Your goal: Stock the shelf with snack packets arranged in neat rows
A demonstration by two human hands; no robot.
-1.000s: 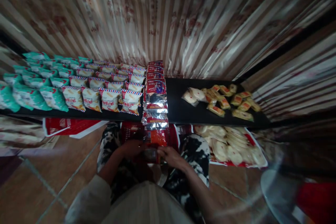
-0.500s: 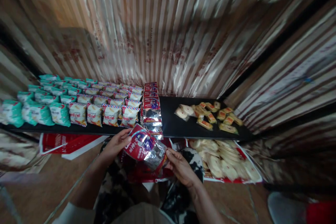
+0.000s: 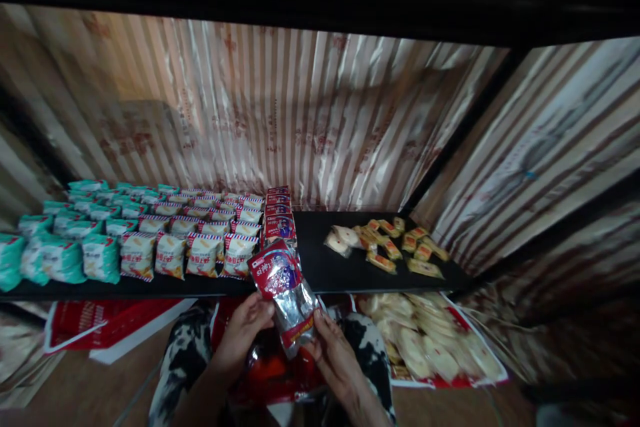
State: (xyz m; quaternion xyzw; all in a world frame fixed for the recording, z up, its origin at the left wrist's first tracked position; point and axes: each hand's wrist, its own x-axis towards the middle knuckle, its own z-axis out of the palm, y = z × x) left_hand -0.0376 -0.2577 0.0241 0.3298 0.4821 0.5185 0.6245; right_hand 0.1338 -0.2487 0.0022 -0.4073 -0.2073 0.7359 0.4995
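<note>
Head view: 2 hands [image 3: 336, 352], nearly closed, pinch a foil packet [image 3: 289, 297], which partly hides the red packets [image 3: 278, 224] behind.

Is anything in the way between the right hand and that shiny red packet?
No, nothing visible is: the right hand holds the red-and-silver packet near its lower end. The left hand is at the packet's other edge.

Held red-silver packet [image 3: 287, 293] hid the lower front of the red packet column [image 3: 279, 207]. Leftmost teal bag [image 3: 9, 261] ran past left edge. Yellow packs' [image 3: 383, 261] print was too blurred to read. Forearms were cut off below.
</note>
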